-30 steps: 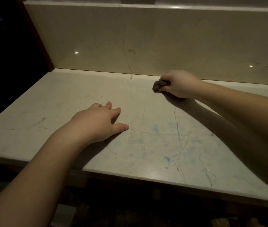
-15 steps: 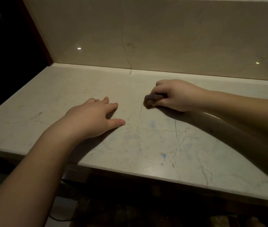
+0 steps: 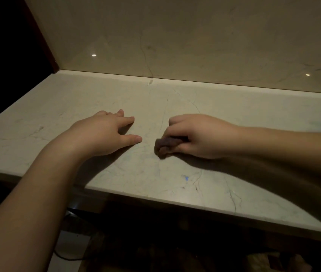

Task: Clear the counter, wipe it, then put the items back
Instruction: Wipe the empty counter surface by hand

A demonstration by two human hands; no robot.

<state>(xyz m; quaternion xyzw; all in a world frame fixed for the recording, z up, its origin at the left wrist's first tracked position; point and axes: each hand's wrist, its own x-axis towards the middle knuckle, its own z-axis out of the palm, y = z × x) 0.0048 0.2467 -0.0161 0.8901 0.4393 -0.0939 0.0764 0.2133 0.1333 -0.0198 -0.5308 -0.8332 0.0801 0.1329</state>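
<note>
The pale marble counter [image 3: 77, 107] fills the view, veined and cracked, with no items standing on it. My right hand [image 3: 200, 136] is closed around a small dark cloth [image 3: 166, 144], pressing it onto the middle of the counter. Only the cloth's left end shows beyond my fingers. My left hand [image 3: 104, 132] lies flat on the stone a short way to the left of the cloth, palm down, fingers spread, holding nothing.
A marble backsplash [image 3: 195, 40] rises along the counter's far edge. A dark wall or opening [image 3: 8, 46] bounds the left side. The front edge [image 3: 155, 197] drops to a dim floor with a cable [image 3: 67, 256]. A small blue speck [image 3: 186, 178] marks the stone near the front.
My right hand has dragged the cloth from near the backsplash toward me and slightly left, to the counter's middle. My left hand has stayed flat in place.
</note>
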